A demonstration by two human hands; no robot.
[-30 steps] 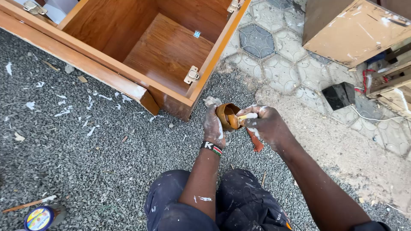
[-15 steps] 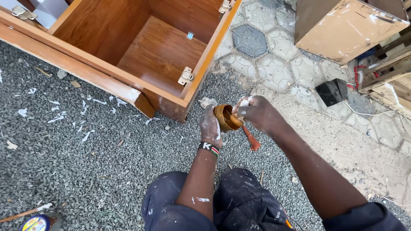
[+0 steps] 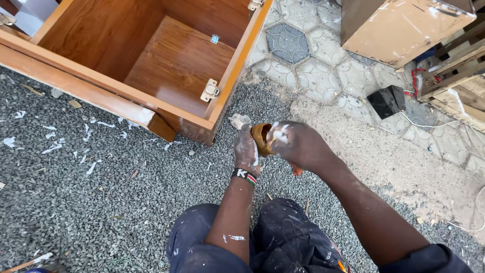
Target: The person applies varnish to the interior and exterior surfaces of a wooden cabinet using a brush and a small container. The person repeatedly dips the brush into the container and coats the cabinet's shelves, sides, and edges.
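Note:
My left hand (image 3: pixel 247 152) grips a small brown container (image 3: pixel 261 138) smeared with brown paste, held above the gravel ground (image 3: pixel 101 202). My right hand (image 3: pixel 298 144) is closed over the container's mouth and holds a tool whose orange handle (image 3: pixel 297 171) pokes out below the palm. Both hands are streaked with white filler. A beaded wristband sits on my left wrist. The open wooden cabinet (image 3: pixel 166 65) lies just beyond the hands, a metal hinge (image 3: pixel 210 90) on its near edge.
White scraps and wood chips (image 3: pixel 55 146) litter the gravel at left. Hexagonal paving (image 3: pixel 313 60) lies beyond. A second wooden box (image 3: pixel 404 28), stacked boards (image 3: pixel 454 76), a black block (image 3: pixel 386 101) and white cable (image 3: pixel 434 124) are at right. My knees (image 3: pixel 262 242) are below.
The view has shifted slightly so the cabinet sits lower-left in frame. My right hand has turned further over the container, covering more of its mouth. Left hand keeps its grip.

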